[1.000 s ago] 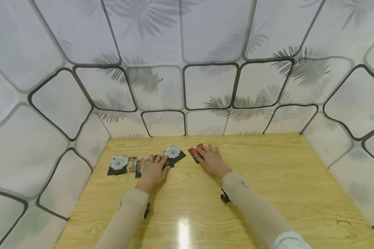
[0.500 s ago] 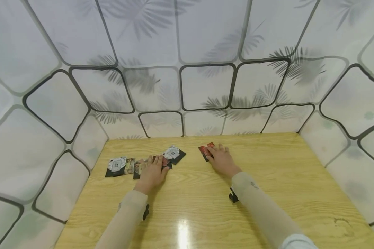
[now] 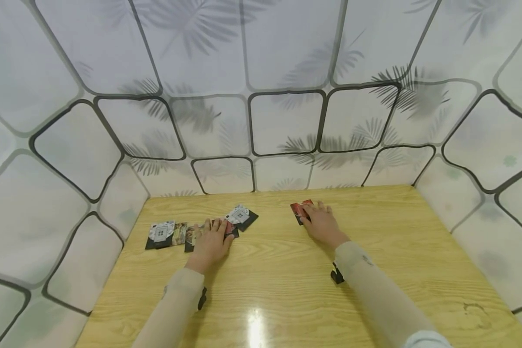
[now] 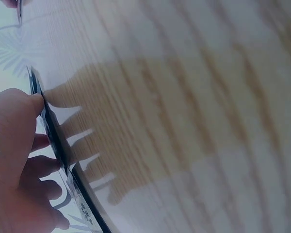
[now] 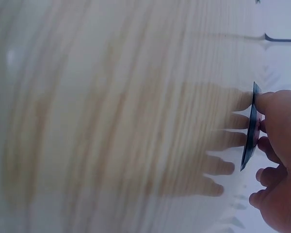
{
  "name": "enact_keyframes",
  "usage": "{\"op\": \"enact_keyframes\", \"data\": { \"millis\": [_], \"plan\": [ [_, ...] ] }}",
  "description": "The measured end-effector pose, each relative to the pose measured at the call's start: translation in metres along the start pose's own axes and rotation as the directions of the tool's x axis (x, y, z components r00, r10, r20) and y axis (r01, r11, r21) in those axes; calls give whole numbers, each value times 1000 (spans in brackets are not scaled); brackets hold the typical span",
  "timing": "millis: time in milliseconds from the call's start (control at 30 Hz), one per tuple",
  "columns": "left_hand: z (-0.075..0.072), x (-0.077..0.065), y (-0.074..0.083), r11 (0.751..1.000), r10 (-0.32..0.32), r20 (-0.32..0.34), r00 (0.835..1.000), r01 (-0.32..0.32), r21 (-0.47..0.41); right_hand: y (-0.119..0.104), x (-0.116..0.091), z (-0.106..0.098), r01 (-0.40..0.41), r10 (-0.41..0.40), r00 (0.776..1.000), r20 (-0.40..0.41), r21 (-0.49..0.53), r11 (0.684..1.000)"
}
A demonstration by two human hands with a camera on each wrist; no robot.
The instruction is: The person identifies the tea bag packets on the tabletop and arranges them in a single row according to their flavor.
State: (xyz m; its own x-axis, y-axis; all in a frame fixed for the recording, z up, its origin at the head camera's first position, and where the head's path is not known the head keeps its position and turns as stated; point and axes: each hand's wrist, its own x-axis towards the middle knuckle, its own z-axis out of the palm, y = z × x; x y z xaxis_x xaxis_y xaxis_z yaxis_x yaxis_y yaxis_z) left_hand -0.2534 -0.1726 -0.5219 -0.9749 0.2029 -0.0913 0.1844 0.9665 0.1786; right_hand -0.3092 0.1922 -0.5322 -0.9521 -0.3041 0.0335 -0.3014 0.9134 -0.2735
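So, the red card (image 3: 298,212) lies on the table (image 3: 269,285), right of centre and near the far edge. The right hand (image 3: 323,226) rests over its right part, fingers extended and a little spread, none curled round it; close up, the thumb touches the card, which shows nearly edge-on.

Well to the left, the left hand (image 3: 210,245) lies across more cards, its fingers likewise stretched out and slightly apart. A dark card (image 3: 231,229) with red print shows beside the thumb, and a brown card (image 3: 189,239) peeps out on the other side. Just past the fingertips is a tilted white card (image 3: 238,214) with a black edge. Leftmost is a grey card (image 3: 160,233), next to a yellowish card (image 3: 180,234).

Beige sleeves (image 3: 374,282) cover both forearms, with a black fitting (image 3: 337,274) under each wrist. Patterned cloth (image 3: 287,123) rises behind and on both sides.
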Motion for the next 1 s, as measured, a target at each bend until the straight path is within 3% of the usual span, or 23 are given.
{"op": "enact_keyframes", "data": {
  "millis": [400, 700, 1000],
  "plan": [
    [-2, -7, 2, 999, 33, -24, 999, -33, 26, 26, -9, -4, -22, 21, 999, -26, -54, 998],
    [0, -11, -1, 999, 45, -65, 997, -44, 11, 42, -17, -13, -37, 36, 998, -52, -31, 999],
    [2, -11, -1, 999, 46, -64, 997, -46, -4, 64, -26, -23, -71, 69, 994, -87, -20, 997]
  ]
}}
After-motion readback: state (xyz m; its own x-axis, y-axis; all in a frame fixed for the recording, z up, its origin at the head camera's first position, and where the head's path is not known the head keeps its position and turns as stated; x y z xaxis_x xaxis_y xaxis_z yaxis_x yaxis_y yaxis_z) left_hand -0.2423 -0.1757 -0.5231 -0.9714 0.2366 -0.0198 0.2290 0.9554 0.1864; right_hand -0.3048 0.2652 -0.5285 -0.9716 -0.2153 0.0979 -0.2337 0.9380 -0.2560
